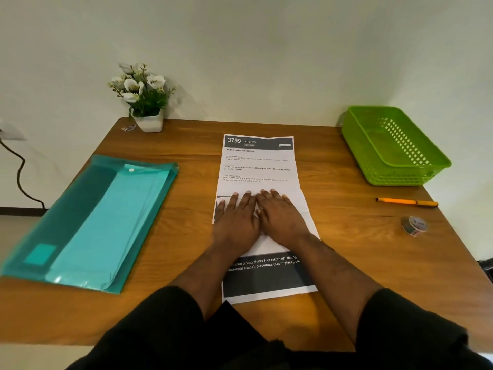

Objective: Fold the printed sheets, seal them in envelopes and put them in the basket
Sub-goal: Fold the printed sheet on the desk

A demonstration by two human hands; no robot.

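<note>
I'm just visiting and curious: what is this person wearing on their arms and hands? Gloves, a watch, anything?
Both forearms are bare. The left hand and the right hand wear no gloves, and no watch, ring or bracelet shows. Black sleeves end near the elbows, loose and plain, with no markings visible. No cables or straps show on either arm.

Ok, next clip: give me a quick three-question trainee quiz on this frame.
1. True or false: the green basket already holds an envelope.
2. What are the left hand and right hand doing? A) pressing flat on the printed sheet B) gripping the orange pen C) opening the teal folder
3. Which small item lies on the table nearer the person than the pen?

Key: 1. False, the basket is empty. 2. A. 3. The tape roll.
</note>
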